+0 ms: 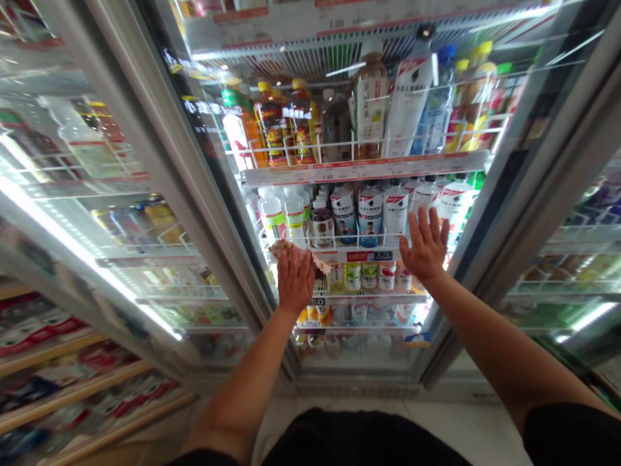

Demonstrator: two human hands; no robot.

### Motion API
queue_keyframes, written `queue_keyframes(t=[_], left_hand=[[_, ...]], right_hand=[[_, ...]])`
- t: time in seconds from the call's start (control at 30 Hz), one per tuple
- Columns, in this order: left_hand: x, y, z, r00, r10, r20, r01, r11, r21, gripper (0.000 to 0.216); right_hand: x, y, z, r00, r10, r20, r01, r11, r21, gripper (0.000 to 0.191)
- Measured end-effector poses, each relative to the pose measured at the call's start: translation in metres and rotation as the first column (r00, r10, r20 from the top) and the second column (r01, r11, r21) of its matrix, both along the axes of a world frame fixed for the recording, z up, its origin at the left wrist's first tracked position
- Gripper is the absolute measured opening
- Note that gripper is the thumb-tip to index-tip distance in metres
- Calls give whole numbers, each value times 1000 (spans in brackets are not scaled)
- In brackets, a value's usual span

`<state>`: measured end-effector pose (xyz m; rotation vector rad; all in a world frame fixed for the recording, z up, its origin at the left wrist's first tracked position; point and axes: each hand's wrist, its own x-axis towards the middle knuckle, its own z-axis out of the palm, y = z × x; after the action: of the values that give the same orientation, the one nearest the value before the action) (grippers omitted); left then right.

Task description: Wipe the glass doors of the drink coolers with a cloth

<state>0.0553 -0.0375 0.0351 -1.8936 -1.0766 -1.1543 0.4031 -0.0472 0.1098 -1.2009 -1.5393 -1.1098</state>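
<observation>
My left hand [295, 285] presses a crumpled, light patterned cloth [282, 248] against the glass door [334, 359] of a drinks fridge. Its fingers lie over the cloth, whose edges stick out past the fingertips on both sides. To the right, my right hand [425, 246] is spread with its palm toward the same glass and holds nothing. Behind the pane, white-labelled bottles [371, 210] stand in a row between the hands. Smaller fruit-labelled bottles [369, 276] line the shelf below them.
A metal door frame [194, 194] runs along the left of the pane, and another frame [524, 213] along the right. Higher up stands a shelf with tall bottles [371, 97]. Wooden shelves with packaged goods [39, 330] are at the lower left. Pale floor shows below the fridge.
</observation>
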Motion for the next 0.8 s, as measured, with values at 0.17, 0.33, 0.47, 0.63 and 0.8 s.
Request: queue_keyframes(t=[0.17,0.33,0.47,0.63,0.8], left_hand=[[1,-18,-31,998,-39,-48,40,999,9,63],[-21,8,30,990,46,133,-44,999,-18,63],[-31,6,15,977,98,187,-95,995,-25,61],[-28,-18,-51,990,76,122,-72,997,-34,59],[-52,7,12,981,91,172,-94,996,11,60]], right_hand=[[1,0,0,1000,-21,-3,21,1000,-7,64],[-1,-2,2,999,-21,42,18,998,63,67],[-1,-2,2,1000,-20,9,20,1000,13,64],[-1,-1,0,999,10,-37,-11,999,-34,62],[0,0,0,1000,6,-31,-8,999,-39,64]])
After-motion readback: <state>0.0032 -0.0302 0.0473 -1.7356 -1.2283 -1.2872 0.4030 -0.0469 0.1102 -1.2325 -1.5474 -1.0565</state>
